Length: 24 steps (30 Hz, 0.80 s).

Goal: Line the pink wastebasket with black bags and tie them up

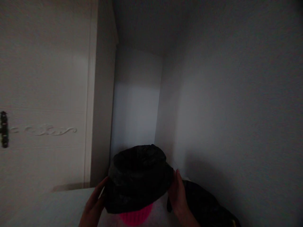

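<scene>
A pink plastic bin [136,217] lined with a black bag [138,178] stands low in the middle of the dim view. My left hand [93,205] presses against the bag's left side, fingers curved round it. My right hand [178,195] grips the bag's right edge, thumb up against the rim. The bag is folded over the bin's rim and hides most of the bin.
A white wardrobe door [44,94] with a dark handle [3,129] fills the left. A white wall [236,110] runs along the right, with a narrow recess [136,110] between them. A dark object [205,205] lies to the right of the bin.
</scene>
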Available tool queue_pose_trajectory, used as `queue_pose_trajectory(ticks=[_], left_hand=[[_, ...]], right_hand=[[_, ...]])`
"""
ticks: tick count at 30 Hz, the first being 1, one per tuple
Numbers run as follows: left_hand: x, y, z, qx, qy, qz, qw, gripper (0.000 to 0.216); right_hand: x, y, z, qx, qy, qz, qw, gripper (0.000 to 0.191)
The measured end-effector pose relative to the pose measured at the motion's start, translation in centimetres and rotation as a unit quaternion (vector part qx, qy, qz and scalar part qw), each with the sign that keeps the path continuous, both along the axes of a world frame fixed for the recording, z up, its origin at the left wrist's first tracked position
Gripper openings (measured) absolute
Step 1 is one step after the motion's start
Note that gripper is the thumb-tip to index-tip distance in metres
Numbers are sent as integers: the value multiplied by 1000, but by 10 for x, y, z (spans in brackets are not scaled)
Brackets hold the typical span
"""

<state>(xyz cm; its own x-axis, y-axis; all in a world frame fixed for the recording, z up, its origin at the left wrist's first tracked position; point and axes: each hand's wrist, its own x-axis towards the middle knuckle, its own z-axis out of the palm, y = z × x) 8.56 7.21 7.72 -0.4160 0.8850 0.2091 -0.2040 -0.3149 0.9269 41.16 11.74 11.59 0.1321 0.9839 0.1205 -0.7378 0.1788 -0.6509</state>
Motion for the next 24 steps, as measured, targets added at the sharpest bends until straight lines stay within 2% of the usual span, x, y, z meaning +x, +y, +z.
queue_pose_trajectory(ticks=[5, 9, 11, 13, 15, 18, 21, 24], left_hand=[[-14, -1, 12, 24, 106, -20, 994, 71], [-14, -3, 9, 113, 217, -20, 969, 100], [-9, -8, 8, 157, 320, 3, 934, 114], [-3, -13, 11, 179, 425, 43, 886, 113], [1, -15, 17, 195, 502, 89, 838, 102], [2, -14, 28, 227, 557, 136, 787, 79], [-4, -13, 42, 256, 602, 157, 740, 55], [-9, -17, 59, 271, 650, 165, 691, 43]], right_hand=[[20, -7, 26, 3, -24, 80, 996, 42], [21, -17, 47, -4, -86, 76, 993, 41], [21, -20, 53, -11, -110, 72, 991, 41], [24, -22, 57, -15, -127, 80, 989, 43], [28, -22, 58, -21, -149, 96, 984, 45], [37, -23, 62, -31, -187, 128, 973, 48], [46, -27, 68, -28, -229, 147, 962, 51], [51, -33, 77, -18, -283, 172, 943, 53]])
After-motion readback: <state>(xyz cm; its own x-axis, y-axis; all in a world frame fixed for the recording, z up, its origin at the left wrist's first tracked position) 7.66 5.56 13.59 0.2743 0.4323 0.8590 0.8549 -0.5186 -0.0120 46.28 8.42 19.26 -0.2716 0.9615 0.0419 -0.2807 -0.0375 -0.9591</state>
